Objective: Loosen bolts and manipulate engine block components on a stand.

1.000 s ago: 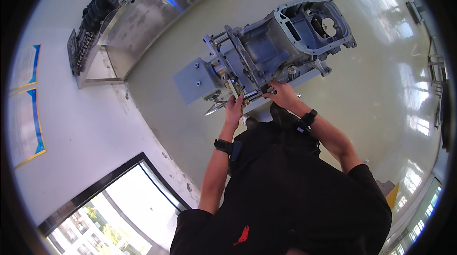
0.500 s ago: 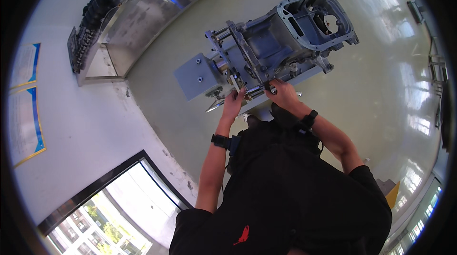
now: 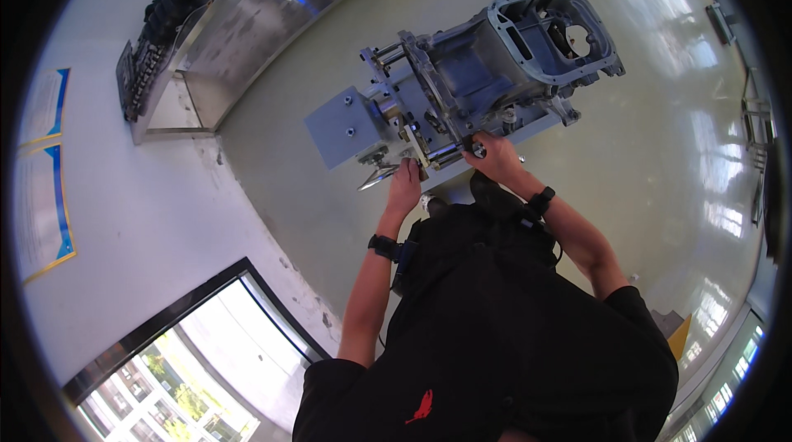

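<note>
A large grey metal casting [image 3: 483, 71] with an open flanged end lies on a stand, held by a metal bracket [image 3: 412, 133] with steel rods. My left hand [image 3: 404, 186] is closed at the near end of this bracket, its fingertips against it; what they grip is partly hidden. Just to its right, my right hand [image 3: 499, 159] closes around a small round dark part [image 3: 478, 148] with a silvery middle, at the near corner of the casting. Left of the bracket is a grey box [image 3: 346, 127] with bolts on top. A shiny metal handle [image 3: 375, 176] sticks out beside my left hand.
A metal bench [image 3: 247, 38] with dark engine parts [image 3: 161, 30] stands at the upper left by the white wall. Framed posters [image 3: 41, 203] hang on that wall. Below is a window [image 3: 190, 376]. My shoe [image 3: 429, 203] is close to the stand.
My left hand has slid slightly down and toward me along the bracket's end. My right hand has shifted a little right, and the round part in it shows more. The casting appears slightly farther right.
</note>
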### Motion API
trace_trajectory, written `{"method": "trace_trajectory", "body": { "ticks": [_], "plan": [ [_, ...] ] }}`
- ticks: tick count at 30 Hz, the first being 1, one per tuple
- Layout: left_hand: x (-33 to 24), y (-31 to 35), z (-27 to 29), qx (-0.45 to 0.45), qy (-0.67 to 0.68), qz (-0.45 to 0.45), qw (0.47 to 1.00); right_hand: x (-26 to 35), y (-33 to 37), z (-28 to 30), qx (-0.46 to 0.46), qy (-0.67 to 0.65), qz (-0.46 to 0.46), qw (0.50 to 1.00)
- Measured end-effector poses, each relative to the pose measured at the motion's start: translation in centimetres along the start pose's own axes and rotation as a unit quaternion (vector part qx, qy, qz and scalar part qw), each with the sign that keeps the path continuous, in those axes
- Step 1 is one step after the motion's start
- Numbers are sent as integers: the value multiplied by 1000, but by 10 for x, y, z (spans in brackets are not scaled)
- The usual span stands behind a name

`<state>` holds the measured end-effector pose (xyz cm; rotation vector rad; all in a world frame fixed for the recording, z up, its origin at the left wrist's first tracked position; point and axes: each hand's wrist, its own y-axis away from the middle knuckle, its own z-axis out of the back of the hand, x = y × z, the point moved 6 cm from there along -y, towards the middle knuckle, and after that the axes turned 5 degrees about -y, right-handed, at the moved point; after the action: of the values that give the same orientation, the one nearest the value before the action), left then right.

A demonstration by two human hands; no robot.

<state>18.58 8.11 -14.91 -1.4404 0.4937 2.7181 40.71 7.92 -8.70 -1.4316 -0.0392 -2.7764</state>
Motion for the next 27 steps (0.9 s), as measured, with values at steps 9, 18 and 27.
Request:
{"method": "trace_trajectory", "body": {
  "ticks": [9, 18, 27],
  "plan": [
    [45, 10, -26, 80, 105, 143, 981, -10, 0, 1, 17, -8, -12, 1000],
    [50, 0, -32, -18, -13, -69, 997, -3, -2, -6, 21, 12, 25, 999],
    [37, -13, -48, 54, 64, 137, 987, -6, 1, -1, 16, 16, 14, 1000]
  ]
}}
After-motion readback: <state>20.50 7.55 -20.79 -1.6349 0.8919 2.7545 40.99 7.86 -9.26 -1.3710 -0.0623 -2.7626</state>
